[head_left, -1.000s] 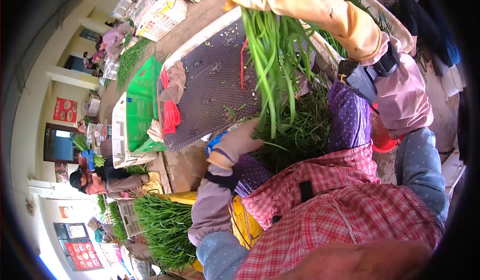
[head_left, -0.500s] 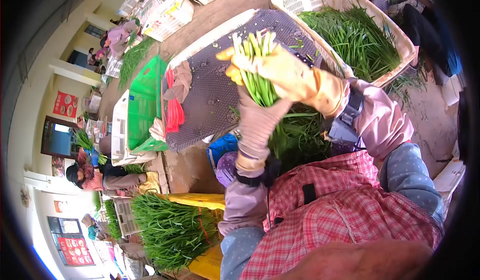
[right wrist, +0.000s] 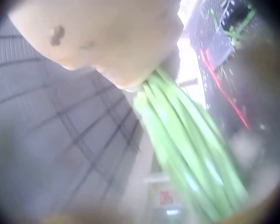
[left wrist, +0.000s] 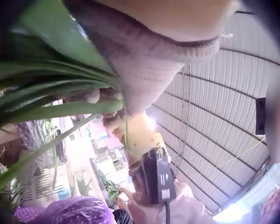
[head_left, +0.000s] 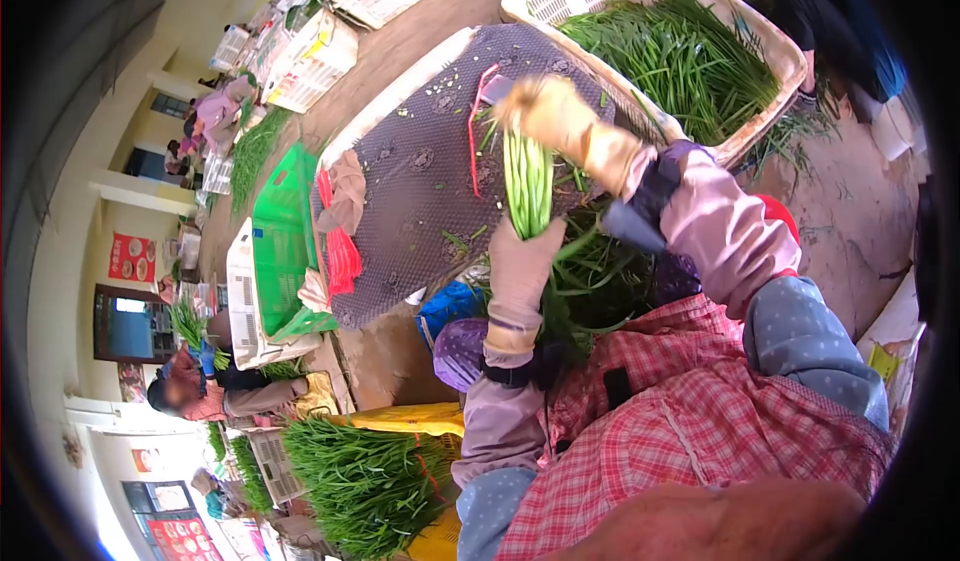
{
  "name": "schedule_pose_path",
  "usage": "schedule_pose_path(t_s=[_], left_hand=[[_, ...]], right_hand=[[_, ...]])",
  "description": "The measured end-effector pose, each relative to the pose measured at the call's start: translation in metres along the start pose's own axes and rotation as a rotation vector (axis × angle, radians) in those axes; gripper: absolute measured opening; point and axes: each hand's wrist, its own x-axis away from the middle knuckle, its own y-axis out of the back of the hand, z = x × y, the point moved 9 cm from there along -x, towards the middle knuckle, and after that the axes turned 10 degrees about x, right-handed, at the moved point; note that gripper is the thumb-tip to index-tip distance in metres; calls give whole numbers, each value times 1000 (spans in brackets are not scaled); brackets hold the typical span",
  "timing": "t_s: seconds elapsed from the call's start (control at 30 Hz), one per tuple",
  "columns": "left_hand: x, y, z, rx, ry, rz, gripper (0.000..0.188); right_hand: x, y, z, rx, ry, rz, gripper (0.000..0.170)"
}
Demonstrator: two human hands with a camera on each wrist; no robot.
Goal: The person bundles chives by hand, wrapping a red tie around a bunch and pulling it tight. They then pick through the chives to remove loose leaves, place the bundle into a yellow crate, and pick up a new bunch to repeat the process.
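Note:
My left hand (head_left: 525, 261), in a beige knit glove, grips a bunch of garlic chives (head_left: 528, 186) with the pale stalk ends pointing up. The long green leaves (left wrist: 46, 88) hang out below that hand in the left wrist view. At the top of the bunch is my right hand (head_left: 555, 116), in a yellowish rubber glove. It covers the cut ends; its fingers are blurred, and I cannot tell whether they close round the stalks. The right wrist view shows the stalks (right wrist: 186, 140) running down from the glove's edge.
A dark mat (head_left: 410, 161) holds scraps, a red cord (head_left: 473, 136), a flat grey blade (head_left: 496, 89) and a bundle of red ties (head_left: 342, 251). Around it are a white crate of chives (head_left: 785, 111), a green crate (head_left: 280, 221) and a yellow crate (head_left: 440, 536). Loose leaves (head_left: 590, 291) lie beneath my hands.
The bunch was first held high in the right hand, leaves hanging. The left hand then took it from below, and now holds it lower, while the right hand has shifted to the stalk ends.

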Motion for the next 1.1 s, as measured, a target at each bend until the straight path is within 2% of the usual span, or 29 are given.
schedule_pose_path(t_s=[0.07, 0.1, 0.13, 0.2, 0.23, 0.3, 0.33, 0.4, 0.43, 0.5, 0.53, 0.6, 0.67, 0.73, 0.77, 0.8, 0.87, 0.9, 0.97, 1.03, 1.07, 1.1], left_hand=[[14, 5, 6, -233, -7, 52, 27], [16, 10, 14, -165, 22, 13, 30], [15, 10, 15, -165, 26, 16, 30], [6, 6, 7, -202, -24, 48, 31], [2, 1, 5, -121, -30, 87, 33], [3, -9, -1, -30, -21, 129, 33], [3, -14, -4, 55, -9, 165, 34], [3, -19, -4, 21, 21, 199, 34], [3, -21, -3, -1, 47, 216, 34], [3, -21, -3, -44, 64, 220, 34], [3, -20, -2, -83, 78, 223, 33], [7, -18, -1, -47, 93, 213, 32], [7, -20, -3, -13, 103, 213, 31], [8, -24, 3, -61, 228, 246, 29], [7, -26, 3, -61, 226, 251, 29], [9, -22, 3, 31, 227, 206, 27], [13, -13, 3, 126, 225, 138, 25], [12, -9, 1, 167, 215, 119, 23], [11, -9, -4, 252, 220, 101, 21], [7, -26, -6, 251, 199, 164, 20], [10, -33, -6, 248, 189, 203, 19], [13, -36, -4, 266, 199, 221, 21]], right_hand=[[-57, 13, -93, -257, -195, -103, 31], [-44, 42, -83, -185, -306, 9, 33], [-24, 70, -52, -59, -327, 43, 35], [-23, 73, -43, -105, -223, 163, 37], [-23, 75, -42, -101, -222, 160, 37], [-13, 76, -14, -456, -38, 187, 37], [-4, 78, 7, -535, 118, 161, 41], [0, 75, 42, -147, 449, 71, 54], [6, 72, 45, -151, 445, 70, 54], [41, 10, 44, 277, 419, 706, 74], [38, 11, 41, 272, 420, 707, 74], [12, 49, 44, -146, 279, 374, 57], [28, 32, 44, 140, 202, 683, 58], [57, 7, 67, 93, 667, 654, 59], [49, 13, 53, 160, 566, 585, 56], [44, 41, 61, 36, 429, 617, 59], [27, 92, 37, -385, 331, 225, 63], [35, 89, 33, -386, 348, 236, 63], [50, 83, 6, -660, 269, 155, 72], [75, 4, -15, -783, 242, 559, 66], [90, -3, 17, -816, 331, 514, 59], [85, -3, 20, -953, 195, 473, 54]])
